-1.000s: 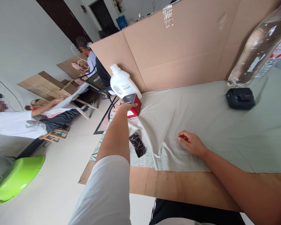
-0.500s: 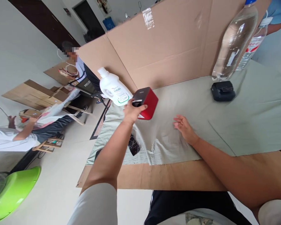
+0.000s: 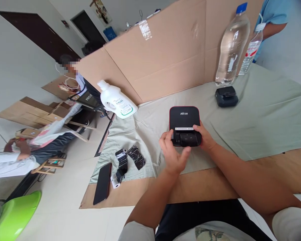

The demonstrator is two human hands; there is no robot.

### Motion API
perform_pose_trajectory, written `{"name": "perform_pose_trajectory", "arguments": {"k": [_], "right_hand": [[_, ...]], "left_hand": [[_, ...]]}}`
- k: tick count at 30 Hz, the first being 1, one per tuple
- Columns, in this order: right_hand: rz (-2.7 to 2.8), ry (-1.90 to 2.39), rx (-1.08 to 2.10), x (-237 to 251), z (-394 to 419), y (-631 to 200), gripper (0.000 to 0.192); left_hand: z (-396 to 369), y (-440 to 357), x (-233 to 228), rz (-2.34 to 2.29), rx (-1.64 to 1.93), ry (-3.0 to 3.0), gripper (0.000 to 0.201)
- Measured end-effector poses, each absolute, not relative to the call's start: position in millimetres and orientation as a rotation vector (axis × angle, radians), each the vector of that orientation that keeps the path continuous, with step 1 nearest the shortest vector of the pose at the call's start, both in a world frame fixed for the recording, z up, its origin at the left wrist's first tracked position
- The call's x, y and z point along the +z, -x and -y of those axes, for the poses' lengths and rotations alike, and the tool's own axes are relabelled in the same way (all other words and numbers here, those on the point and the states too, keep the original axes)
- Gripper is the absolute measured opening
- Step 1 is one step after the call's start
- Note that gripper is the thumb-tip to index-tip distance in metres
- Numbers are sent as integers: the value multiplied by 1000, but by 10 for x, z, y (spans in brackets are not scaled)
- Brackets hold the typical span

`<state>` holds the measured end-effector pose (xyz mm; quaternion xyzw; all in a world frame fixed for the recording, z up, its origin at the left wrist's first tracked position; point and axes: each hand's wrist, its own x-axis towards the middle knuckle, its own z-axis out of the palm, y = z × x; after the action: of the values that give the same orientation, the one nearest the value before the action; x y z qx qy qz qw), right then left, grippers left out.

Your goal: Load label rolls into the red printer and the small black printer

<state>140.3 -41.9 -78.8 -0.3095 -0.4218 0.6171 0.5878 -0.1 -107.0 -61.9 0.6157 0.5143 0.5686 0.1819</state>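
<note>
Gripping the black printer (image 3: 184, 121) at its front, left hand (image 3: 172, 155) and right hand (image 3: 202, 138) bracket it on the cloth-covered surface (image 3: 261, 113); paper roll (image 3: 118, 167) lies unloaded, well apart.

Bright, even daylight is filling the room, casting only soft, faint shadows under the hands and the black device (image 3: 185, 125) on the tabletop (image 3: 266, 110). The clear bottle (image 3: 231, 47) is catching pale glints. Wide-angle distortion is bending and tilting the walls and edges; the centre is staying sharp, while corners are smearing slightly.
</note>
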Motion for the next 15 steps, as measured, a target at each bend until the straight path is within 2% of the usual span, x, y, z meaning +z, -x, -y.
{"name": "perform_pose_trajectory", "arguments": {"k": [2,4,9,15], "right_hand": [[949,718,1477,-815,396,-1414,78],[913,717,1524,-843,396,-1394,80],[877,758,1609,-863,426,-1351,80],[974,815,1566,-895,390,-1374,70]], "left_hand": [[946,131,-674,-1377,1636,-1566,63],[820,221,-729,-1296,1613,-1358,59],[684,294,-812,-952,1508,-1088,63],[688,303,-871,-921,1485,-1007,67]]}}
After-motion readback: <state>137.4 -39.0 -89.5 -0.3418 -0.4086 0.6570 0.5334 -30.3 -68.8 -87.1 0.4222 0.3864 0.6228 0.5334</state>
